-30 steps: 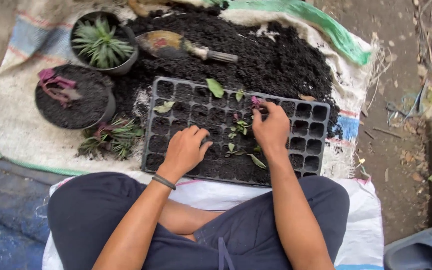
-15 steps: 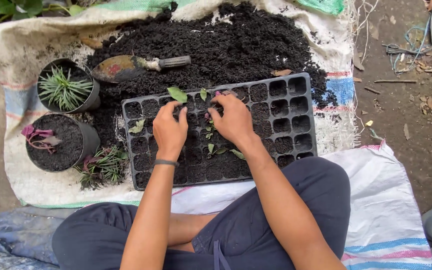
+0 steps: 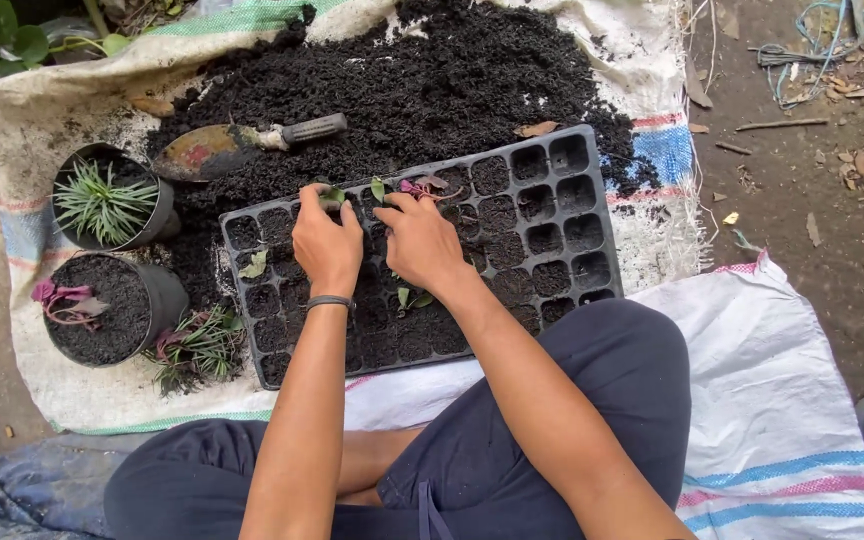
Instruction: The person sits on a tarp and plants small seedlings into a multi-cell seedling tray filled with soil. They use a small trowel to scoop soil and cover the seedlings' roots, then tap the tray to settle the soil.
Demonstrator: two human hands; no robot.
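Here, your work sits in the black seedling tray, which lies on the woven sack just in front of your knees, its far edge against the heap of dark soil. Your left hand curls down over a cell near the tray's far left corner, fingers gathered around a small green cutting; whether they actually pinch its stem you cannot tell from this angle. Your right hand lies just beside it, fingers bent and pressed into the soil of the next cells, close to a purple-tinged cutting at the far edge.

To seat a cutting well, hold the stem upright with one hand and firm the soil around it with the other fingertips, pressing evenly from all sides so it does not lean. Keep the pressure gentle; the leaves look tender.

Other small cuttings stand in the middle cells, and the cells at the right end look empty or only part filled. A trowel lies on the soil beyond the tray's left corner. Along the sack's left edge stand two black pots, one with a spiky green plant, one with a purple sprig; loose plantlets lie beside the tray's near left corner.
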